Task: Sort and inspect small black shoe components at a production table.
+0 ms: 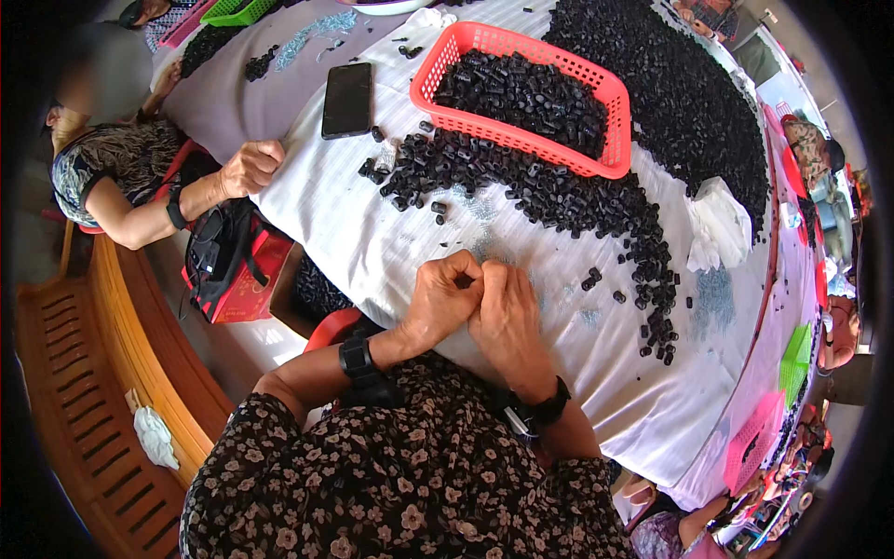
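Observation:
My left hand point(441, 296) and my right hand point(507, 321) meet over the near edge of the white cloth, fingertips pinched together. Whatever they pinch is hidden between the fingers. Just beyond them lies a thin scatter of small silvery pieces point(482, 212). Past that spreads a loose pile of small black cylindrical parts point(559, 197), trailing down to the right. A red plastic basket point(610, 166) stands behind the pile, holding many more of these black parts point(521, 93).
A black phone point(347, 101) lies left of the basket. A crumpled white tissue point(719, 225) sits at right, near a large black heap point(680, 93). Another person's closed hand point(251, 168) rests at the cloth's left edge. A wooden bench point(84, 373) stands at left.

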